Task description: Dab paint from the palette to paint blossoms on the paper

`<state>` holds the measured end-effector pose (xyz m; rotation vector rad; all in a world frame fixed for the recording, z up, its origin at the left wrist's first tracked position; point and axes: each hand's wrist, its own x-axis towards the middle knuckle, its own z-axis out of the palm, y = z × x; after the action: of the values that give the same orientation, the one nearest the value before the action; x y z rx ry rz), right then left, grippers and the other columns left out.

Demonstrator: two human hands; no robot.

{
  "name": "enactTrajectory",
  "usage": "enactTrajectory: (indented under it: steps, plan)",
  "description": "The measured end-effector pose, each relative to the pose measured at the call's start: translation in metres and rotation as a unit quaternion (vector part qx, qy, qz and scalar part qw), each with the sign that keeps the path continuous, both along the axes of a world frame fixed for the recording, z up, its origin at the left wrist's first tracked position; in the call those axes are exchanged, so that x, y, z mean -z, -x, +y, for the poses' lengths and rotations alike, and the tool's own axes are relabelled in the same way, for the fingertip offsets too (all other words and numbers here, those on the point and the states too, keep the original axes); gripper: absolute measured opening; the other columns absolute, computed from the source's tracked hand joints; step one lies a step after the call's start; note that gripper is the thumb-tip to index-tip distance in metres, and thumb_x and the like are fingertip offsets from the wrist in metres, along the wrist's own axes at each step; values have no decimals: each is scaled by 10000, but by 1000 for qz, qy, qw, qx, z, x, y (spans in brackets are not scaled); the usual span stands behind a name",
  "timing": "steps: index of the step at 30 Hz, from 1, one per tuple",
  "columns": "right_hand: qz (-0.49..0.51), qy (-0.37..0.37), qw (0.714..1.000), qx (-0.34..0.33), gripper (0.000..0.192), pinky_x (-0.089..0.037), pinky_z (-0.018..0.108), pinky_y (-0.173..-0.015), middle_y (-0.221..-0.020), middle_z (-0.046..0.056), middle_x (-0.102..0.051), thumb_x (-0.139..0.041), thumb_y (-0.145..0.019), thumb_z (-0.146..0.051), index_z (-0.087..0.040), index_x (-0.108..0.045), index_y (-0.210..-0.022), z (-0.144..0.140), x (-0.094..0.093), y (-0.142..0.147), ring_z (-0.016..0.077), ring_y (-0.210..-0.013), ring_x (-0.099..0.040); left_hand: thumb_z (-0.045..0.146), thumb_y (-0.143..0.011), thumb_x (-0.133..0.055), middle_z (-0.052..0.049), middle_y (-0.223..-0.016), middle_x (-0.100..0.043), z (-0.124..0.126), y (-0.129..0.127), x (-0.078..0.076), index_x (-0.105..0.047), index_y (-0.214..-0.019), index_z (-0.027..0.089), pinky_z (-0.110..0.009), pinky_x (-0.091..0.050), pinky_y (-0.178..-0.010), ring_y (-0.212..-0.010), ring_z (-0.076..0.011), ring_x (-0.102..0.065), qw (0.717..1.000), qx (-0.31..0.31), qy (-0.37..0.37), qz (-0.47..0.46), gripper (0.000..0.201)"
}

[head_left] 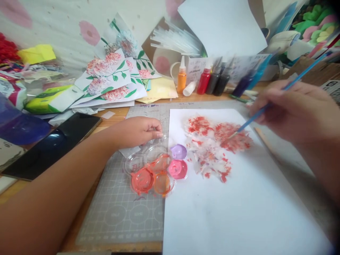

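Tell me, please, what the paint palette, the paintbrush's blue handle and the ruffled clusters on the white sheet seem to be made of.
Paint palette: probably clear, glossy plastic; the cutting mat shows through.
Paintbrush's blue handle: smooth, evenly coloured, perhaps coated wood or plastic; blur hides which.
Ruffled clusters: likely thin, matte tissue paper, judging by crinkled, whitish edges.
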<state>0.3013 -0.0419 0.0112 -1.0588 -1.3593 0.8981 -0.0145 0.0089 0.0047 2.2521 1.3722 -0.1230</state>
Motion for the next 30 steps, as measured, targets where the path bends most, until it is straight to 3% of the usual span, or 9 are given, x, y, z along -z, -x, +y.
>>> enactTrajectory:
  steps: [3,8,14,20,26,30]
  plan:
    - [23,-22,999,11,489,-416,160,-389,-547,9,-578,-880,-529,-496,-128,-565,-596,0,-1,-3,71,-414,-524,508,-845,-477,41,-657,-617,0,0,1,-593,-835,233,-249,-388,-559,-539,-128,-580,1000,3,3,-5,298]
    - [-21,46,997,-55,507,-447,234,-346,-540,41,-574,-861,-528,-555,-127,-597,-596,-5,4,8,139,-422,-552,503,-842,-471,49,-652,-609,0,0,1,-590,-837,229,-248,-387,-564,-534,-121,-574,1000,5,4,-6,298]
    - [15,41,999,-1,588,-419,148,-349,-474,-19,-519,-918,-370,-511,-130,-501,-534,9,-6,-13,64,-382,-495,531,-823,-475,48,-612,-595,1,3,1,-587,-828,234,-263,-380,-565,-540,-134,-563,1000,-11,7,-1,317]
    - [-34,113,990,-78,502,-479,246,-365,-525,39,-562,-872,-507,-537,-125,-603,-603,-1,-1,2,143,-416,-555,574,-811,-469,39,-672,-624,6,5,7,-600,-851,240,-279,-409,-570,-560,-147,-591,1000,-14,10,2,361]
    - [12,57,998,14,456,-405,133,-363,-492,-18,-515,-870,-516,-413,-130,-520,-587,10,-6,-15,46,-373,-492,586,-812,-465,43,-684,-631,6,5,7,-600,-845,245,-280,-413,-572,-547,-145,-598,1000,-17,2,9,368]
    - [-14,78,996,-44,516,-450,183,-366,-533,5,-542,-870,-502,-546,-136,-577,-613,-4,-6,5,89,-419,-540,593,-807,-471,41,-669,-632,6,5,7,-604,-847,245,-278,-412,-567,-540,-144,-587,1000,-22,5,3,375]
